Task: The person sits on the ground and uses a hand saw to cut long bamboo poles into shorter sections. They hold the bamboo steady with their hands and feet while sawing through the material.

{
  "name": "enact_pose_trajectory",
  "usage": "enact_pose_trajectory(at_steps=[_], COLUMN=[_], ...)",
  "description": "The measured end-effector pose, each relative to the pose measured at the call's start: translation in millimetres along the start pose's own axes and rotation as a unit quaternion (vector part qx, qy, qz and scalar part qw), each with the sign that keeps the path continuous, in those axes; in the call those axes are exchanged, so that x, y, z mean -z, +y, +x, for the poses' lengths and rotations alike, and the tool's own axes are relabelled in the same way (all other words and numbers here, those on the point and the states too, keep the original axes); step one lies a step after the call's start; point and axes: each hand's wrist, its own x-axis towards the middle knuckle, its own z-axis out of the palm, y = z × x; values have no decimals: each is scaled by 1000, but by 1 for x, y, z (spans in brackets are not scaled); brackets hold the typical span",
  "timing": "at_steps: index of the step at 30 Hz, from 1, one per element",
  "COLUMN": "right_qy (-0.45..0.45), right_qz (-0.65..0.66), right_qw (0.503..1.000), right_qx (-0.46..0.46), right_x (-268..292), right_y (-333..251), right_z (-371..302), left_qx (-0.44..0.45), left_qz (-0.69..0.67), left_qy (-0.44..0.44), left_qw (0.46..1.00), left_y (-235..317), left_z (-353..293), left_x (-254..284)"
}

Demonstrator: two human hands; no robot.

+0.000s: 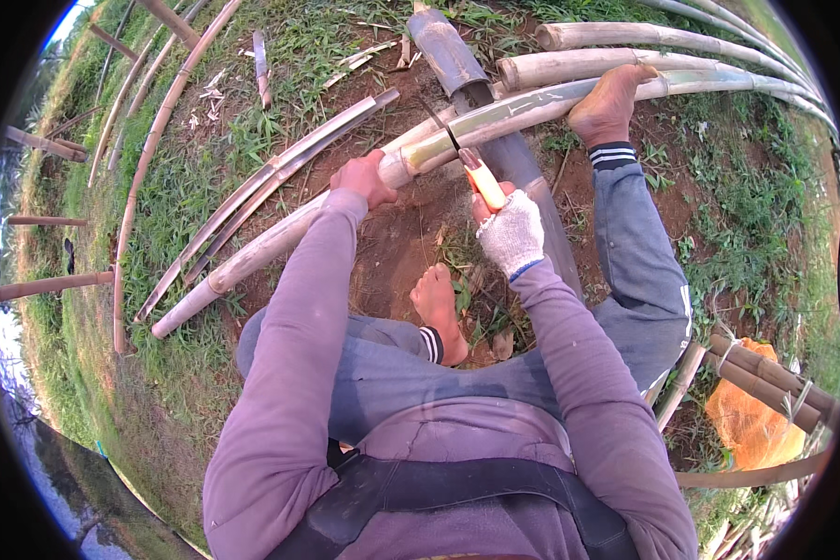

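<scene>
A long pale bamboo pole slants across in front of me, resting on a thick grey log-like length. My left hand, bare, is closed around the pole near a joint. My right hand, in a white knitted glove with bare fingertips, grips the pale handle of a cutting tool. Its thin dark blade lies across the pole just right of my left hand; seen nearly edge-on, I cannot tell whether it is a saw or a knife. My bare right foot presses on the pole farther right.
Split bamboo strips lie left of the pole. More bamboo poles stretch away at the upper right. A thick grey hollow tube lies beyond. My left foot stands on bare soil. An orange sack sits by tied poles at lower right.
</scene>
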Motion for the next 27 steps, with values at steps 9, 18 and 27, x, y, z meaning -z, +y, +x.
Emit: enact_pose_trajectory(at_steps=[9,18,27], right_qy=[-179,-164,-232], right_qz=[-176,278,276], right_qw=[954,944,933], right_qx=[163,-66,15], right_x=[44,19,-21], right_y=[23,-53,-72], right_z=[-112,-14,41], left_qx=[-50,-197,-109], left_qz=[-37,-62,-7], left_qy=[-56,-125,-69], left_qw=[996,970,992], left_y=[-33,-17,-27], left_z=[-31,-119,-197], left_x=[20,15,82])
